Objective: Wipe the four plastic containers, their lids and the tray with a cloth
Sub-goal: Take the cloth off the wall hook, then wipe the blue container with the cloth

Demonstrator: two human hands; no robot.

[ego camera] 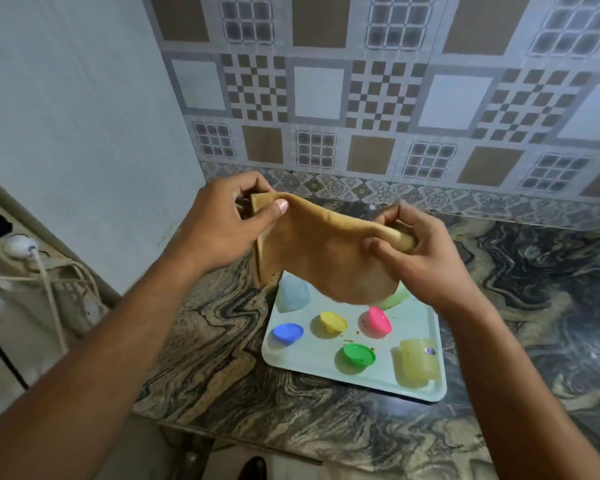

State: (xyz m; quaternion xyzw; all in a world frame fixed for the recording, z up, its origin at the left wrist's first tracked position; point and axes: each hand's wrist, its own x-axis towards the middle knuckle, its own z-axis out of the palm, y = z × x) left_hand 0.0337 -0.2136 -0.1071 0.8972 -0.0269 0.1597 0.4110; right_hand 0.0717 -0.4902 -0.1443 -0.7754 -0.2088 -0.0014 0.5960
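**Cloth held spread above the tray**

A pale tray [355,382] is set flat on the marbled counter [222,386], its near edge close to the counter's front edge.

At the tray's near right corner a yellow container [418,363] is seen. Whether it stands mouth up or mouth down cannot be told. Just left of it, near the tray's front edge, a green lid [359,355] is laid.

A middle row of three lids follows: a blue lid [287,332] by the tray's left edge, a yellow lid [333,322] beside it, and a pink lid [378,318], tilted, toward the centre. Small brown crumbs [347,340] are scattered between the pink and green lids.

At the tray's far left corner a blue container [293,296] is placed. Toward the far right a green container [397,296] is partly hidden by the cloth. A fourth container cannot be identified.

Above the far half of the tray a tan cloth [326,251] is held in the air, apart from the tray, sagging between both hands. One upper corner is pinched by the left hand [222,223] between thumb and curled fingers. The opposite edge is bunched and gripped by the right hand [420,247], fingers curled round it.

The counter's far edge is met by a patterned tiled wall [361,98]. Past the counter's left edge a white plug [20,245] with its cord is seen.
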